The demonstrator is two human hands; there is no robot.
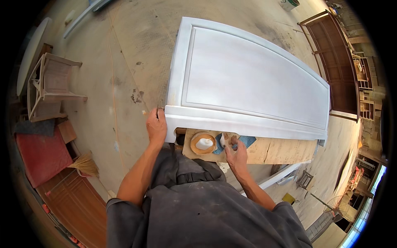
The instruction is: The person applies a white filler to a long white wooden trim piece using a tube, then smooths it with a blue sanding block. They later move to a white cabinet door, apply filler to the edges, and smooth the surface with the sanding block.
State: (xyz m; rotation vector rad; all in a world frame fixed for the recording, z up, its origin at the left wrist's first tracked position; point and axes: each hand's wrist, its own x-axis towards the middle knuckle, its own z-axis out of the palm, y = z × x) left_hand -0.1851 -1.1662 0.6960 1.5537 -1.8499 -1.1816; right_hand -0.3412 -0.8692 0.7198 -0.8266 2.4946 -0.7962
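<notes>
A large white-painted furniture piece [252,74] with a framed panel lies before me, its near rail facing me. My left hand [156,127] is closed round the left end of that rail, its fingertips partly hidden at the corner. Below the rail, my right hand [237,156] curls its thumb and fingers over a wooden board [281,151]. A small whitish and brown piece shows at those fingertips; its kind I cannot make out. Left of this hand sits a round tan dish [194,144] holding white paste [204,143]. Blue sheet material [248,141] lies under and beside the fingers.
A bare wooden stool [58,78] lies on the floor to the left, near a red sheet [41,159], a straw broom [85,164] and a brown panelled door [74,206]. A dark brown furniture frame [335,62] stands at right. A bucket [288,4] is at the far edge.
</notes>
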